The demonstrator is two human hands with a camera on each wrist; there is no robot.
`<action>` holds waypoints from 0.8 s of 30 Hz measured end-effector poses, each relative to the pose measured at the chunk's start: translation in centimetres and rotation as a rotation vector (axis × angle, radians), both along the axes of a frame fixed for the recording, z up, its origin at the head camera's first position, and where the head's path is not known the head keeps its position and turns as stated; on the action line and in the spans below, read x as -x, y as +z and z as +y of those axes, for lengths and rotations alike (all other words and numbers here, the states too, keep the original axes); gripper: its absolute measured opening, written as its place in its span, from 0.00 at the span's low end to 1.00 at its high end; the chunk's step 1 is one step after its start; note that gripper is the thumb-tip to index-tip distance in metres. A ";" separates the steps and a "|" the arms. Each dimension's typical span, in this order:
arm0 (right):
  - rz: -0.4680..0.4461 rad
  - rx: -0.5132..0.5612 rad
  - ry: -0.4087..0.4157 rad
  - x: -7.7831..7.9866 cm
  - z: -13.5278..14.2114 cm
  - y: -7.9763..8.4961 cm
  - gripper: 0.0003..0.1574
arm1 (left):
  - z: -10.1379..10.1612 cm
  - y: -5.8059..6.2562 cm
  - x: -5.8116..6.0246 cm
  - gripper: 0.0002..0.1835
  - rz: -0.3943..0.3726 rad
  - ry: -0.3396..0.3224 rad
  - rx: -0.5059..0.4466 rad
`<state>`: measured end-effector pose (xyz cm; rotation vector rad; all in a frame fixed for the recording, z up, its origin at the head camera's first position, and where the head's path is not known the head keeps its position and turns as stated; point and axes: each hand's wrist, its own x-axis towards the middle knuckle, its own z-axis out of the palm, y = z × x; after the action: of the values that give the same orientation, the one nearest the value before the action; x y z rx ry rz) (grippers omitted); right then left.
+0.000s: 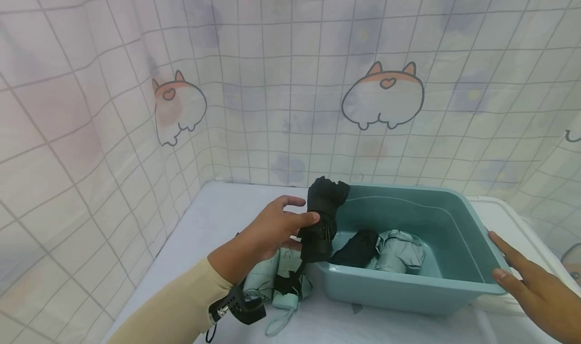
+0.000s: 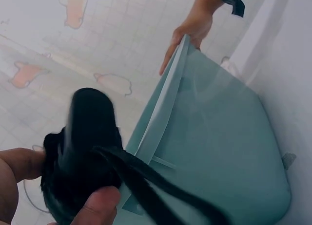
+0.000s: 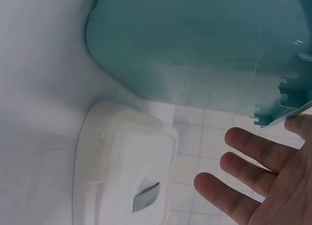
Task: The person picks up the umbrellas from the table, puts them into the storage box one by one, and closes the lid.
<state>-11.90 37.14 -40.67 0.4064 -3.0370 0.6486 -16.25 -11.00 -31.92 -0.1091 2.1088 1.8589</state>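
So the left hand has a black folded fabric umbrella pinched between thumb and fingers; it's held up off the desk at the left end of a blue-green rectangular plastic tub, overlapping the rim from the head view; can't tell if it actually touches that rim; a black strap hangs off the umbrella, easiest to see from the left wrist.

The right hand is over at the tub's right end, touching the rim; its fingers are pretty much straight and spread, not curled round anything.

Inside the tub there's a black folded fabric bundle on the left, with a pale grey-green crinkled fabric bundle right up against it; to the left of the tub, on the white-covered desk, sit a pale green rolled fabric bundle and, just right of it, a pale green folded umbrella with a black band and a wrist loop; the left arm partly covers those two.

Off to the right is a white plastic box with a grey tab on it; behind it all hangs a white grid-patterned curtain with cartoon animal rear ends.
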 end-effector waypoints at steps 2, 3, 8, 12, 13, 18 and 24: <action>0.003 0.001 0.003 0.0 0.0 0.0 0.49 | 0.0 0.0 0.0 0.37 -0.001 -0.008 -0.011; 0.005 0.002 0.004 -0.1 0.0 0.0 0.49 | 0.0 0.0 0.0 0.36 -0.002 -0.012 -0.017; 0.007 0.005 0.004 -0.1 -0.1 0.0 0.49 | -0.1 0.1 0.0 0.34 -0.011 -0.023 -0.011; 0.002 0.003 0.002 -0.1 -0.2 0.1 0.49 | -0.3 -0.1 -0.2 0.33 -0.012 -0.025 -0.002; 0.002 0.001 0.003 -0.1 -0.2 0.1 0.49 | -0.4 -0.2 -0.2 0.33 -0.009 -0.026 0.000; -0.007 -0.006 -0.002 -0.1 -0.1 0.2 0.49 | -1.1 -0.6 -0.2 0.32 0.003 -0.032 0.000; -0.013 -0.008 -0.007 -0.1 -0.1 0.0 0.49 | -2.2 -1.3 -0.1 0.32 0.011 -0.038 0.016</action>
<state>-11.83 37.03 -40.64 0.3936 -3.0527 0.6421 -16.13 -13.23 -33.21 -0.0631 2.1186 1.8251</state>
